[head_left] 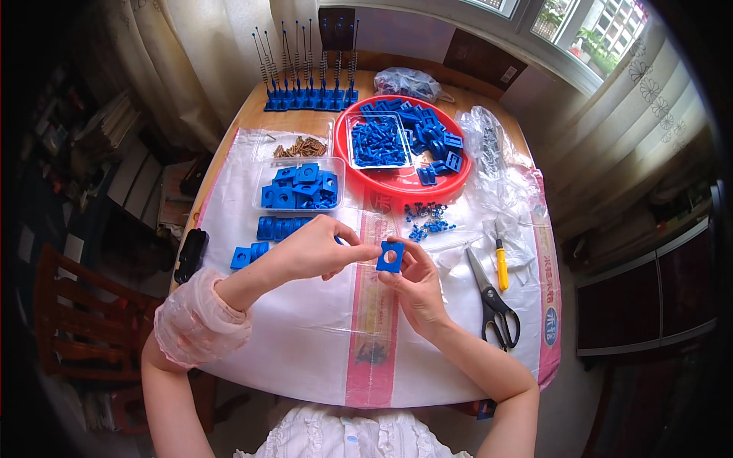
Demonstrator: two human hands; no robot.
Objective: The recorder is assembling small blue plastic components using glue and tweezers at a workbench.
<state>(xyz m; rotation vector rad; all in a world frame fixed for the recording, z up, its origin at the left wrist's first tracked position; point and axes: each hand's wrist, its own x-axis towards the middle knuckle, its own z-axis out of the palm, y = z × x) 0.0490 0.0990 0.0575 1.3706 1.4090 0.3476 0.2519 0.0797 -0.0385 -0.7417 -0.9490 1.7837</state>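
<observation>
My right hand pinches a flat blue square plate with a round hole through it, held up over the middle of the table. Just left of it is my left hand, its fingers closed around a small blue part; most of that part is hidden, so its kind does not show. The left fingertips reach the plate's left edge or lie very close to it. Beyond my left hand, a clear plastic box holds more blue square plates. Rows of blue pieces stand beside my left forearm.
A red round tray carries blue parts and a clear box of small blue pins. Brass-coloured screws lie behind the plates. Black-handled scissors and a yellow-handled tool rest at right. Spring-topped blue assemblies stand at the back.
</observation>
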